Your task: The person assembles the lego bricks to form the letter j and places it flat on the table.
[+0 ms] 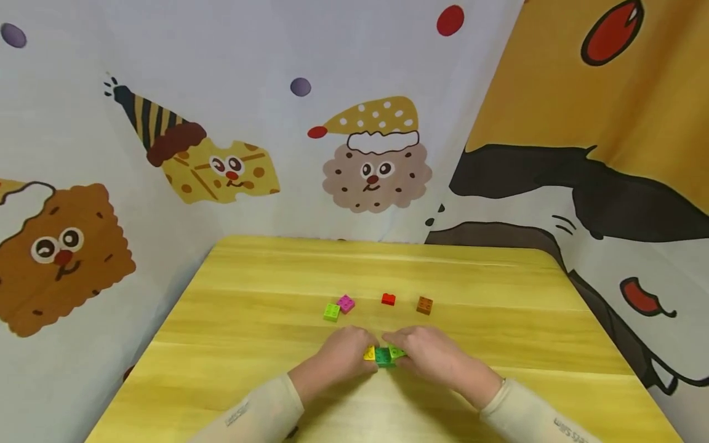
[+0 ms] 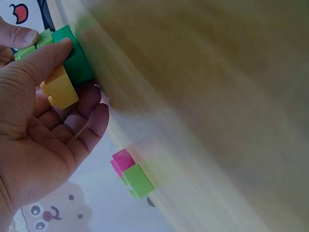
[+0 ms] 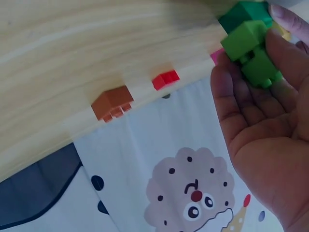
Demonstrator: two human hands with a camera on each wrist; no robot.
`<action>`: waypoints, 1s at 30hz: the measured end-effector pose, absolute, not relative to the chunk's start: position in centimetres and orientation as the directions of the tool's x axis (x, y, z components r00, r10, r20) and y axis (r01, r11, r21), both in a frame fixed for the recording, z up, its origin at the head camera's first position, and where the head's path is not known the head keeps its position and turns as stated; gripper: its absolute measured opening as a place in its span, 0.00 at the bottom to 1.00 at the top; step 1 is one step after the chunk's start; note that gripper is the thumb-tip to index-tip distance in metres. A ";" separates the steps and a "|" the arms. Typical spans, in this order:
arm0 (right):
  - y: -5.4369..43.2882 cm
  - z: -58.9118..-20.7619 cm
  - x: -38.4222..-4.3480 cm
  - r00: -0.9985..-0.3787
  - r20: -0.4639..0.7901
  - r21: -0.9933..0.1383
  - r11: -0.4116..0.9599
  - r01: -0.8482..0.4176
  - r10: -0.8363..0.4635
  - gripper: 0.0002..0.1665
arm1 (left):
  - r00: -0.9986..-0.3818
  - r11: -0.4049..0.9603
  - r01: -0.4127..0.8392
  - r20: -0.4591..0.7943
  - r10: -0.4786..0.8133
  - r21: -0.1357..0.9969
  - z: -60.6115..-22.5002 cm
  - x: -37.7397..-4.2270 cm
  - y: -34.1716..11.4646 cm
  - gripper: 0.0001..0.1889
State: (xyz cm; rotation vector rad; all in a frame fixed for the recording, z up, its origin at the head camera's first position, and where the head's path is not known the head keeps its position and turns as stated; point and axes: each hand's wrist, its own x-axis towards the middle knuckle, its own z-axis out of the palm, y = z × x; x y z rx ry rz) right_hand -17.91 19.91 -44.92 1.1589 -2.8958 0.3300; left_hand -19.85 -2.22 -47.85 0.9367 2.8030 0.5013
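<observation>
A dark green toy brick (image 1: pixel 383 357) sits low in the middle of the head view, with a yellow brick (image 1: pixel 369 353) joined on its left and light green (image 1: pixel 396 351) on its right. My left hand (image 1: pixel 346 354) grips the left side of this group; in the left wrist view its thumb presses the dark green brick (image 2: pixel 77 60) above the yellow one (image 2: pixel 63 87). From the right, my right hand (image 1: pixel 432 357) holds the light green part (image 3: pixel 247 41), which looks like two bricks in the right wrist view. Fingers partly hide the joins.
Beyond the hands, a loose lime green brick (image 1: pixel 331 312) touches or nearly touches a magenta brick (image 1: pixel 346 303). A small red brick (image 1: pixel 389 299) and a brown brick (image 1: pixel 424 306) lie farther right. The wooden table (image 1: pixel 266 277) meets a cartoon-printed cloth (image 1: pixel 249 74) at its back edge.
</observation>
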 end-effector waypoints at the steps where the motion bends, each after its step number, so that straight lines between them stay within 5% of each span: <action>1: 19.9 -45.0 -17.8 -0.728 0.085 -0.206 0.703 -0.681 -0.680 0.32 | -0.795 0.749 0.557 -0.032 0.606 0.360 -47.9 -19.8 -2.3 0.15; 30: 20.1 -46.0 -18.3 -0.818 0.039 -0.493 0.701 -0.515 -0.573 0.34 | -0.775 0.726 0.569 -0.043 0.630 0.386 -47.5 -20.6 -2.5 0.19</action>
